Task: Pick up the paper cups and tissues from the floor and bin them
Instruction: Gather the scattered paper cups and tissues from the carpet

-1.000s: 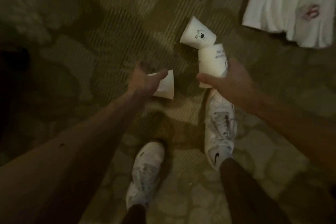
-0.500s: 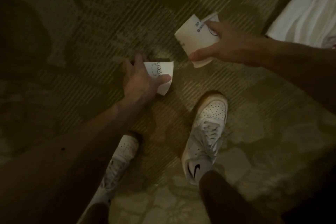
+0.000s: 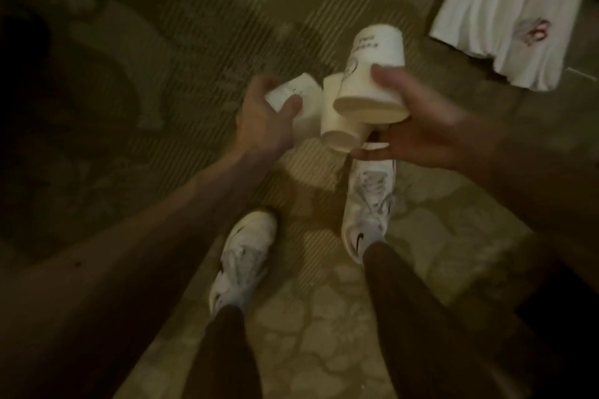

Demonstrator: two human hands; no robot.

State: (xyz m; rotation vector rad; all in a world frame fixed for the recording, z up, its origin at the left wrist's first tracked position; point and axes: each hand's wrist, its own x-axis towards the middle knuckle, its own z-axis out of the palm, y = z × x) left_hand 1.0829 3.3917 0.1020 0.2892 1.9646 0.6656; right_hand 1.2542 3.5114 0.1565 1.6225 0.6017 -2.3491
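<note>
Paper cup (image 3: 293,97) gripped in left hand (image 3: 262,126); my right hand (image 3: 431,136) now grips a second cup (image 3: 340,131); bin next.

Both your bare arms reach forward and down, left hand (image 3: 264,121) curled round a small cup (image 3: 291,97), right hand (image 3: 424,129) gripping a larger cup (image 3: 372,74), fingers above, thumb below.
</note>
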